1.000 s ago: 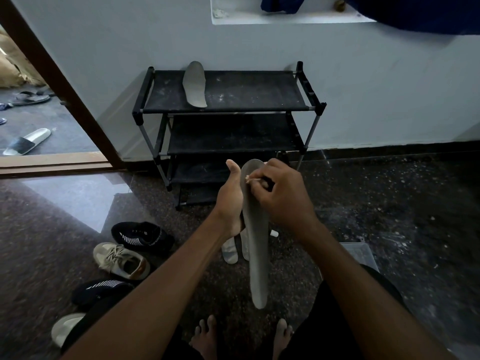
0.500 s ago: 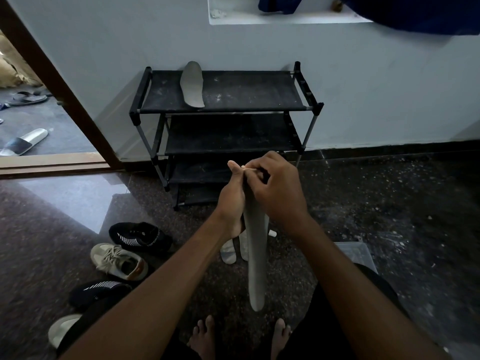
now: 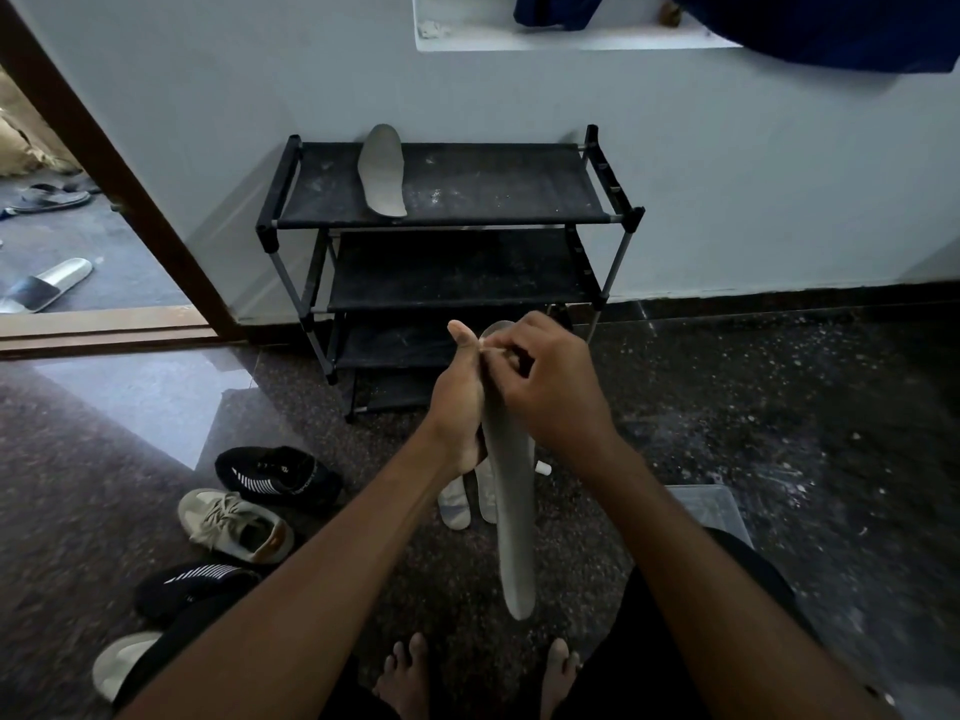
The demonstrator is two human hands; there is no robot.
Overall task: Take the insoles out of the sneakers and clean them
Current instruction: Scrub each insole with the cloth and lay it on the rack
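A long grey insole (image 3: 514,517) hangs upright in front of me, toe end up. My left hand (image 3: 460,402) holds its left edge near the top, thumb raised. My right hand (image 3: 545,381) is curled over the top of the insole and pinches a small pale thing against it; what it is stays hidden. A second grey insole (image 3: 382,171) lies on the top shelf of the black shoe rack (image 3: 519,189). Two pale insoles (image 3: 457,504) lie on the floor behind the held one. Black sneakers (image 3: 278,472) and a beige sneaker (image 3: 234,524) sit at the lower left.
A clear plastic box (image 3: 711,506) sits on the floor by my right knee. Another black sneaker (image 3: 195,582) and a pale shoe (image 3: 122,662) lie at my left. My bare feet (image 3: 405,672) are below. A doorway (image 3: 62,241) with slippers opens at left.
My right hand has shifted slightly along the top of the insole, rubbing there. The insole and left hand stay almost where they were.
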